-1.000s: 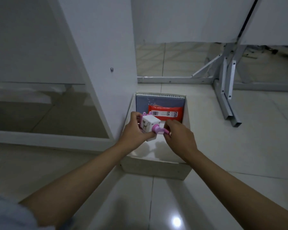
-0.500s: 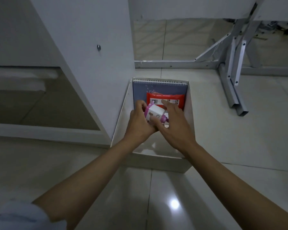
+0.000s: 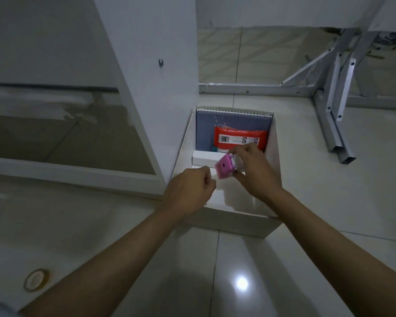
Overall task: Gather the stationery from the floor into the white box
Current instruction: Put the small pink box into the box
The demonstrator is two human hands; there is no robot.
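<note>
The white box (image 3: 233, 221) stands on the floor against a white panel. Inside it a blue spiral notebook (image 3: 229, 123) leans on the far wall, with a red packet (image 3: 239, 138) in front of it and a small white carton (image 3: 204, 159) below. My right hand (image 3: 254, 171) holds a pink and white sharpener-like gadget (image 3: 225, 169) over the box's middle. My left hand (image 3: 190, 191) hovers at the box's left front with fingers curled, holding nothing that I can see. A roll of clear tape (image 3: 36, 279) lies on the floor at the lower left.
A white furniture panel (image 3: 151, 88) rises just left of the box. A grey metal table frame (image 3: 332, 106) stands to the right and behind. The floor is glossy tile with a light glare (image 3: 241, 282) near me.
Both hands held the pink and white gadget before; now my left hand has let go and pulled back left, while my right hand has turned it pink side up, lower in the box.
</note>
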